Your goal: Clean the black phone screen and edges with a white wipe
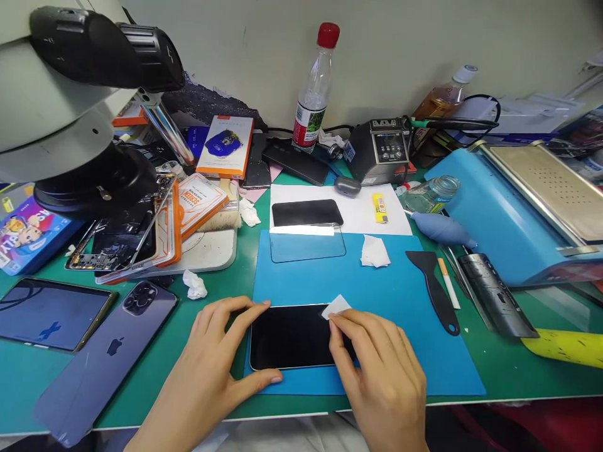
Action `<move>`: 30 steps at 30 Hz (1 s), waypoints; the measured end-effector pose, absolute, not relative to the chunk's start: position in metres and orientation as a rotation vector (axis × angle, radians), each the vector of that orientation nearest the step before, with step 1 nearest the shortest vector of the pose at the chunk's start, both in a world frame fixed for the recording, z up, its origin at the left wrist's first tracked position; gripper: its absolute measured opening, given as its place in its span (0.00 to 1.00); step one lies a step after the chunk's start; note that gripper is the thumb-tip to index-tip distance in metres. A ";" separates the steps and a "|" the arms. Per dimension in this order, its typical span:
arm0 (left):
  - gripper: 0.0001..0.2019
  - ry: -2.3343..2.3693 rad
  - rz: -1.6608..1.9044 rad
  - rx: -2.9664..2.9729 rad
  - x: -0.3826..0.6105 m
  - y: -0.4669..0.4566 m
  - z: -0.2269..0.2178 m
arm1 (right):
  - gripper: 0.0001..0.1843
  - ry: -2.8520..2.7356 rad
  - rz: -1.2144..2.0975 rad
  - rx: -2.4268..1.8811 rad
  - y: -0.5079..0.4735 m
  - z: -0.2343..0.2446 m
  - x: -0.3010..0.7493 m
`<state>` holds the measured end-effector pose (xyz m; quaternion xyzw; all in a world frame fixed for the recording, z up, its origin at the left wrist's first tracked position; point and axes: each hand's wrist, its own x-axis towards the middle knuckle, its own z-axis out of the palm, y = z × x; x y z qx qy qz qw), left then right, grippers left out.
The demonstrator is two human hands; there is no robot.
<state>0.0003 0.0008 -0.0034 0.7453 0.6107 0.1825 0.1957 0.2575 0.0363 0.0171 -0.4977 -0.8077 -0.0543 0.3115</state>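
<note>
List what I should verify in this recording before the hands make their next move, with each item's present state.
1. Black-screened phone lying flat on the blue mat: ok.
2. Left hand at the phone's edges, fingers at the upper one, thumb by the lower: ok.
3. White piece pinched in the right hand: ok.
4. Whole screen in view: not ok; the right hand and white piece hide part of its right end.
5. Clear panel apart from that phone: ok, it lies beyond it.
6. Screen free of fine dust: cannot tell, too small to see.

Head view (fairly near), forward-down over the hands (382,361)
</note>
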 end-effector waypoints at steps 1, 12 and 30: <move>0.37 1.710 0.514 2.091 0.000 0.001 -0.004 | 0.10 -2.138 -0.145 -1.312 0.037 0.017 0.255; 0.38 1.711 0.524 2.114 0.001 0.001 -0.006 | 0.10 -2.171 -0.168 -1.316 0.041 0.020 0.256; 0.37 1.700 0.514 2.134 0.001 0.001 -0.003 | 0.10 -2.243 -0.176 -1.239 0.043 0.023 0.253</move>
